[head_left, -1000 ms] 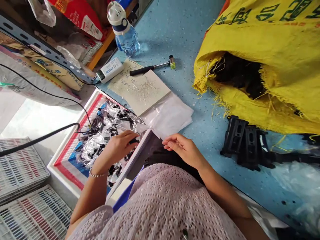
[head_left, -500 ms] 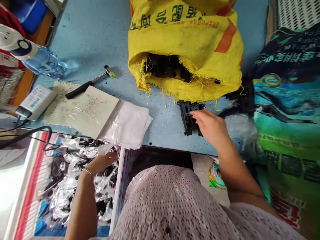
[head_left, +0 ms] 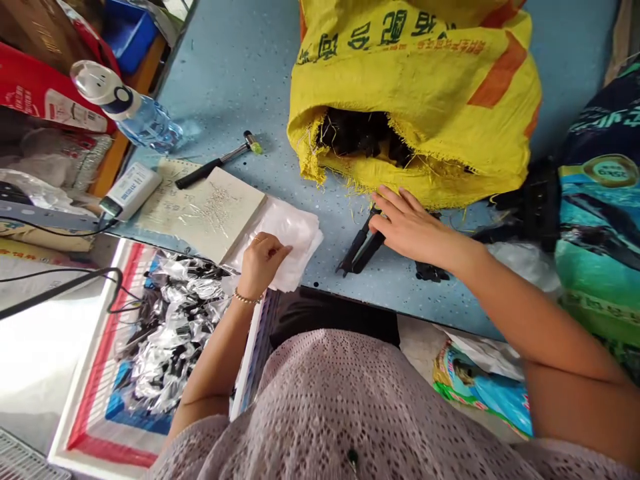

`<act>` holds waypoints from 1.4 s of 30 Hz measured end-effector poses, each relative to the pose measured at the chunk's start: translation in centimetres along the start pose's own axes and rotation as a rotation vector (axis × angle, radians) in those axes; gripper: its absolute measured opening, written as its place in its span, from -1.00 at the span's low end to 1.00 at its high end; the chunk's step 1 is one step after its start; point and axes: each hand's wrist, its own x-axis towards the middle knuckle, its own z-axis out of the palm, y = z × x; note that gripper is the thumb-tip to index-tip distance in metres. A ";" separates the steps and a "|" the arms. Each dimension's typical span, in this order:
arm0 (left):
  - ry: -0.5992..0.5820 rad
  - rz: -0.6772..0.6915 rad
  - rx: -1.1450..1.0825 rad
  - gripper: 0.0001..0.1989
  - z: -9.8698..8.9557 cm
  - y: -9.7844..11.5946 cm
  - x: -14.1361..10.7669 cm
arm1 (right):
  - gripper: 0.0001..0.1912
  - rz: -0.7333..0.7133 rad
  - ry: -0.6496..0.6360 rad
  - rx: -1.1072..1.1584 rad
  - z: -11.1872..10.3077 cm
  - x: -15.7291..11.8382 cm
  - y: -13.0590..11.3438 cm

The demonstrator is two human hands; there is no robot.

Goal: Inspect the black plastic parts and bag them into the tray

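My right hand (head_left: 413, 225) lies over a long black plastic part (head_left: 365, 247) on the table, its thumb side against the part and its other fingers stretched toward the sack. The part's lower end sticks out to the left of the hand. Another black piece (head_left: 431, 271) shows partly below my right wrist. My left hand (head_left: 263, 262) is closed in a pinch above a stack of clear plastic bags (head_left: 295, 233); whether a bag is between its fingertips cannot be made out. A torn yellow woven sack (head_left: 415, 140) with black parts in its opening lies just beyond my right hand.
A small hammer (head_left: 215, 163) and a cardboard sheet (head_left: 235, 207) with tiny pieces lie left of the bags. A water bottle (head_left: 135, 117) and a white box (head_left: 133, 190) stand further left. Below is a crate (head_left: 95, 373) of bagged black parts.
My left hand has risen from over the crate to the bag stack. My right hand has shifted the black part left and turned it aslant. The view has swung left.
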 end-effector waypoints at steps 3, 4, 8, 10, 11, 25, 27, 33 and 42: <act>-0.048 -0.030 -0.111 -0.76 -0.8 0.1 -0.2 | -0.84 0.022 0.004 0.032 1.1 0.2 -1.8; -0.037 -0.029 -0.112 -0.77 -0.6 0.4 -0.3 | -0.86 0.025 -0.007 0.052 1.5 0.3 -2.3; -0.002 0.056 0.046 -0.85 1.3 1.6 -0.2 | -0.83 0.114 -0.029 0.228 2.8 -0.2 -3.4; -0.040 0.075 0.093 -0.86 2.1 1.7 0.2 | -0.72 0.217 0.044 0.403 3.2 -1.0 -3.5; -0.061 0.065 0.064 -0.86 2.2 1.6 0.4 | -0.64 0.290 0.095 0.523 3.4 -1.3 -3.6; -0.016 -0.239 -0.589 -0.82 -0.4 0.7 0.5 | -0.53 0.378 -0.045 2.395 6.5 6.8 -12.5; 0.027 -0.220 -0.563 -0.73 -0.3 0.7 0.4 | -0.52 0.400 -0.025 2.410 6.7 7.6 -12.8; 0.023 -0.204 -0.635 -0.66 -1.1 0.3 0.2 | -0.59 0.340 -0.069 2.268 6.6 8.2 -12.3; 0.105 0.127 0.230 -0.61 -4.1 0.1 -0.6 | -0.36 0.332 0.250 1.518 7.0 5.2 -11.9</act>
